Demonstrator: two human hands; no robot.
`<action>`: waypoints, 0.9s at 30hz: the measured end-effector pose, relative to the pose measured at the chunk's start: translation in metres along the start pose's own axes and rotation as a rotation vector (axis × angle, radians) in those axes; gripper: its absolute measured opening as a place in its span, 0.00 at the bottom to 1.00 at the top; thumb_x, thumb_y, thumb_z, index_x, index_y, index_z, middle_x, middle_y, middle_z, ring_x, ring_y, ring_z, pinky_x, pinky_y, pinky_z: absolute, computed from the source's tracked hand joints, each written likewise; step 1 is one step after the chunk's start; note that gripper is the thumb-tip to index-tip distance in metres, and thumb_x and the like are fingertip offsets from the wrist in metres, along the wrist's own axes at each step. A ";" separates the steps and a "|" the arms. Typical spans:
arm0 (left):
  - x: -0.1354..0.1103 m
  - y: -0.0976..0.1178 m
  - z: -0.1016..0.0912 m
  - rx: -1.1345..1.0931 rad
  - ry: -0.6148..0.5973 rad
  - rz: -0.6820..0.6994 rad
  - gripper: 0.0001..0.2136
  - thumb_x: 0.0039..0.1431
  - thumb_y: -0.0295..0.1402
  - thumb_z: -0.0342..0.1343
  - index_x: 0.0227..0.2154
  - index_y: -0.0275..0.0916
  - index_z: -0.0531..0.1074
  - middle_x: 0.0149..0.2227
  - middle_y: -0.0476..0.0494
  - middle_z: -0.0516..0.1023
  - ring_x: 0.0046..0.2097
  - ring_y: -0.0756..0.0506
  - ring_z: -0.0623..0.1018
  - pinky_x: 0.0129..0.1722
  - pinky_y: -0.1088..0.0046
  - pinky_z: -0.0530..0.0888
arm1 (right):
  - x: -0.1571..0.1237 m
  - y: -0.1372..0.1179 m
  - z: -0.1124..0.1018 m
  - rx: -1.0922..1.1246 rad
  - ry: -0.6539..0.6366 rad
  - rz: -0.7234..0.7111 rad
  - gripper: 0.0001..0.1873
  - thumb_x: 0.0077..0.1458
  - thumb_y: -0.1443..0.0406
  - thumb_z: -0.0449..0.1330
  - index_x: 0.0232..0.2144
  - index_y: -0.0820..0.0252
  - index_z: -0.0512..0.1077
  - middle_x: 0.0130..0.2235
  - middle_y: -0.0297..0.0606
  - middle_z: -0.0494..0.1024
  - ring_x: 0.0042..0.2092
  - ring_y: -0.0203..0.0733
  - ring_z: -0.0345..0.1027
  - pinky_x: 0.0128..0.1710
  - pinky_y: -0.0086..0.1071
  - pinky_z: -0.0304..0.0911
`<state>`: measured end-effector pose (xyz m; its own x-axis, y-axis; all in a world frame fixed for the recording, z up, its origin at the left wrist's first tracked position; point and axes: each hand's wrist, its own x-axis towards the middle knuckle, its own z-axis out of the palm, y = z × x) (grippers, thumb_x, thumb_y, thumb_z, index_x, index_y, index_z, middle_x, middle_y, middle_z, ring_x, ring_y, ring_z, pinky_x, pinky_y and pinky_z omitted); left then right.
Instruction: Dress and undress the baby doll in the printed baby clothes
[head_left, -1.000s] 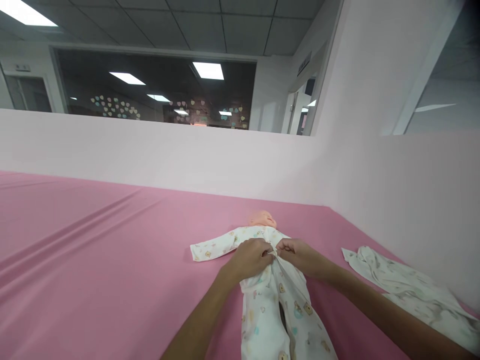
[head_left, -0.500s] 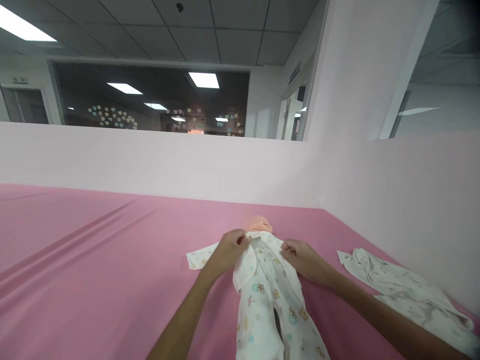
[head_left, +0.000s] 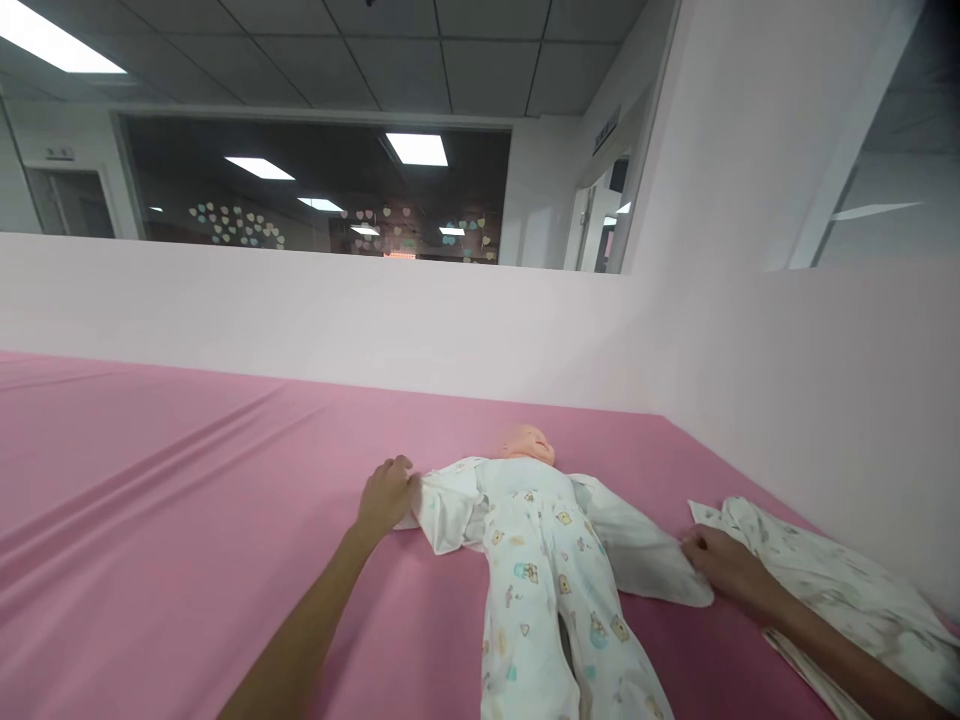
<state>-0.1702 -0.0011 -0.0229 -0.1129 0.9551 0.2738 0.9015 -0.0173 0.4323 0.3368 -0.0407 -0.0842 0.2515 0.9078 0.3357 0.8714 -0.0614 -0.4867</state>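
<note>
A baby doll (head_left: 529,443) lies on its back on the pink sheet (head_left: 187,520), dressed in a white printed sleepsuit (head_left: 547,570). The suit's upper front is spread open to both sides. My left hand (head_left: 386,495) grips the left flap and sleeve of the suit, fingers curled around the cloth. Over to the right, my right hand (head_left: 720,565) pinches the edge of the other flap where it lies flat on the sheet. The doll's arms are hidden under the fabric.
A second white printed garment (head_left: 825,590) lies crumpled at the right, against the pale pink wall (head_left: 787,400). A low pink partition (head_left: 300,320) borders the far side of the sheet. The pink surface stretches far to the left.
Both hands left the middle of the doll's chest and pulled apart, drawing the sleepsuit's front flaps open to the left and right.
</note>
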 end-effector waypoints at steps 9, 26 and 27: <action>0.005 0.079 0.025 0.151 -0.014 0.199 0.14 0.60 0.41 0.47 0.39 0.38 0.72 0.43 0.39 0.75 0.47 0.40 0.73 0.46 0.64 0.66 | -0.005 -0.216 0.003 0.075 -0.134 -0.570 0.15 0.55 0.61 0.49 0.43 0.59 0.67 0.50 0.44 0.70 0.53 0.46 0.61 0.52 0.39 0.58; 0.005 0.030 0.028 0.247 -0.002 -0.022 0.17 0.62 0.33 0.39 0.34 0.35 0.73 0.37 0.35 0.78 0.42 0.39 0.76 0.39 0.65 0.67 | 0.038 -0.310 0.071 -0.343 -0.614 -0.736 0.32 0.37 0.63 0.63 0.50 0.56 0.68 0.48 0.47 0.72 0.49 0.56 0.66 0.44 0.44 0.60; 0.004 0.022 0.026 0.242 -0.026 -0.031 0.16 0.62 0.34 0.39 0.34 0.35 0.73 0.37 0.35 0.78 0.41 0.39 0.77 0.38 0.65 0.67 | 0.041 -0.306 0.067 -0.330 -0.608 -0.740 0.31 0.38 0.61 0.63 0.49 0.56 0.68 0.48 0.46 0.72 0.50 0.55 0.66 0.44 0.43 0.60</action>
<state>-0.1401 0.0100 -0.0344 -0.1341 0.9613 0.2405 0.9720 0.0803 0.2207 0.0520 0.0427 0.0241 -0.5761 0.8159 -0.0496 0.8173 0.5744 -0.0450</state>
